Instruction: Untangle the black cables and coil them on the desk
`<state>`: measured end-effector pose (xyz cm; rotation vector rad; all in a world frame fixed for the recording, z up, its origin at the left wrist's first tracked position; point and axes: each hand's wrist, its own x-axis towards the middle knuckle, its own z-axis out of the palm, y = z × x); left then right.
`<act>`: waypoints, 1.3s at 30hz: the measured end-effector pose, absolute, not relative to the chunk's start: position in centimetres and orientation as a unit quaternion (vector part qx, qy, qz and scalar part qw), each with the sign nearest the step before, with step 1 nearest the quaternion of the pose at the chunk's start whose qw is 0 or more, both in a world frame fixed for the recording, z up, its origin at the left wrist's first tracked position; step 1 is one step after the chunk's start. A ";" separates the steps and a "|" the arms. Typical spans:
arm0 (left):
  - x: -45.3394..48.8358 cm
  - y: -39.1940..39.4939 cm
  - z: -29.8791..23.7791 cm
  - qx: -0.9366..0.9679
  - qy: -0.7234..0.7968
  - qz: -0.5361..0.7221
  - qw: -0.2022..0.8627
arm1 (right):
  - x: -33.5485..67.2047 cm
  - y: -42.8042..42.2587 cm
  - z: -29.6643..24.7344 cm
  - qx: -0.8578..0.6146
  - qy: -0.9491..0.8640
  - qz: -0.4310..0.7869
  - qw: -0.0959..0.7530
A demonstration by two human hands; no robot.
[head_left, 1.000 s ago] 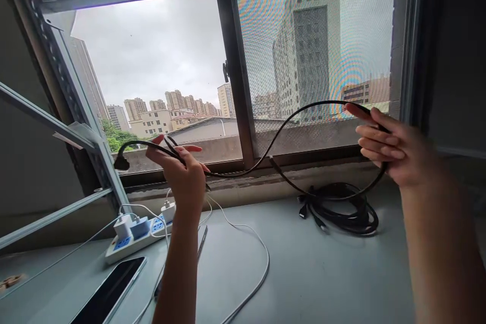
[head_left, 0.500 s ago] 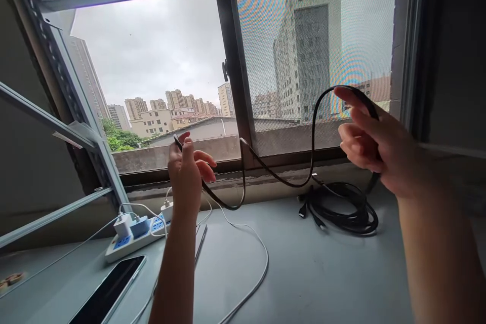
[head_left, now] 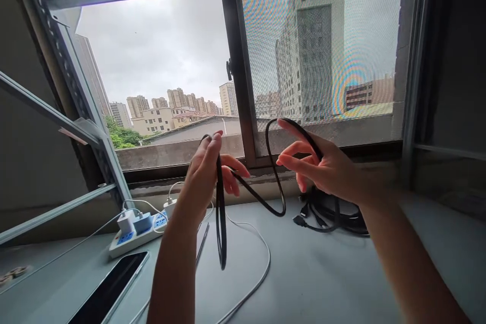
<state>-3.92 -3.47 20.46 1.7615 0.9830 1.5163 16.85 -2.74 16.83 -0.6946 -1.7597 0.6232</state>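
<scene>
A thin black cable (head_left: 284, 202) runs between my two hands, sagging in a curve. My left hand (head_left: 205, 169) is closed on it between thumb and index finger, the other fingers loose. From this hand a long narrow loop of the cable hangs down over the desk. My right hand (head_left: 322, 167) carries the cable along its stretched index finger, with the thumb and remaining fingers curled below. Behind and under the right hand lies a coiled bundle of black cables (head_left: 347, 220), partly hidden. A black plug (head_left: 299, 220) shows at its left; I cannot tell which cable it belongs to.
On the grey desk (head_left: 304, 273), a white power strip (head_left: 117, 249) with chargers stands at the left. A phone (head_left: 110, 286) lies in front of it. A white cable (head_left: 269, 260) curves across the middle. Metal shelf bars (head_left: 64, 210) and a window frame (head_left: 237, 76) are behind.
My right hand has moved left and slightly down, closer to my left hand. My left hand has shifted right, and a loop of cable now hangs from it.
</scene>
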 end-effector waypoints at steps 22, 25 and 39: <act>-4.6 -2.1 20.3 0.616 0.323 0.662 0.277 | 15.0 -1.5 16.3 -0.323 -0.669 0.268 0.613; -4.5 -2.0 20.3 0.613 0.333 0.660 0.280 | 15.3 -1.1 16.3 -0.312 -0.660 0.262 0.632; -4.9 -2.7 19.1 0.813 0.401 0.259 0.334 | 16.6 -1.3 16.6 -0.377 -0.647 0.081 0.658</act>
